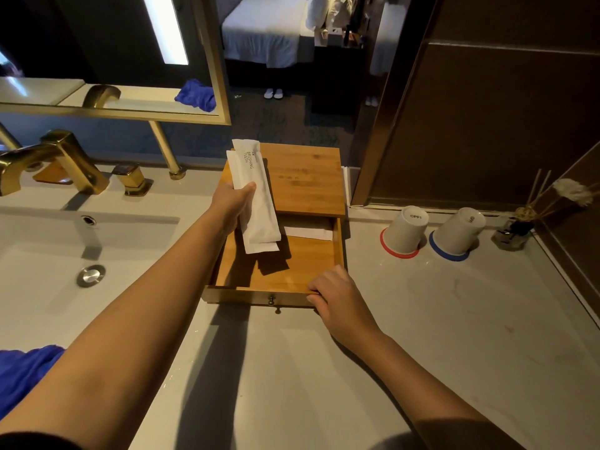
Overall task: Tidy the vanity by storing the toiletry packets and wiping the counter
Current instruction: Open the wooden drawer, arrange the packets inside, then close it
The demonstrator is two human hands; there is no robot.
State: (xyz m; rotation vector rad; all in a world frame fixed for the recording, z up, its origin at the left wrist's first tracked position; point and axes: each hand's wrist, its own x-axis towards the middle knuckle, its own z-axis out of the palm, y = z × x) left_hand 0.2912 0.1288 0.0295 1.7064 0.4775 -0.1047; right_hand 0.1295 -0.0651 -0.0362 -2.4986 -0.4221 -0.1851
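Observation:
A small bamboo box [305, 177] stands on the pale counter [438, 319] with its drawer [324, 254] pulled out toward me. My left hand [232, 203] grips two long white toiletry packets [256, 203], one printed "BRUSHING TEETH", held over the open drawer. Another white packet [308, 232] lies at the back of the drawer, partly under the box top. My right hand [337, 295] holds the drawer's front right corner, beside its small knob [271, 299]. A blue cloth [22, 375] lies at the lower left, partly behind my left arm.
A white sink [48, 271] with a gold faucet [55, 164] lies to the left. Two upturned white cups [407, 230] [457, 230] and a reed diffuser [516, 228] stand at the right near the brown wall. A gold-framed mirror [113, 112] hangs behind.

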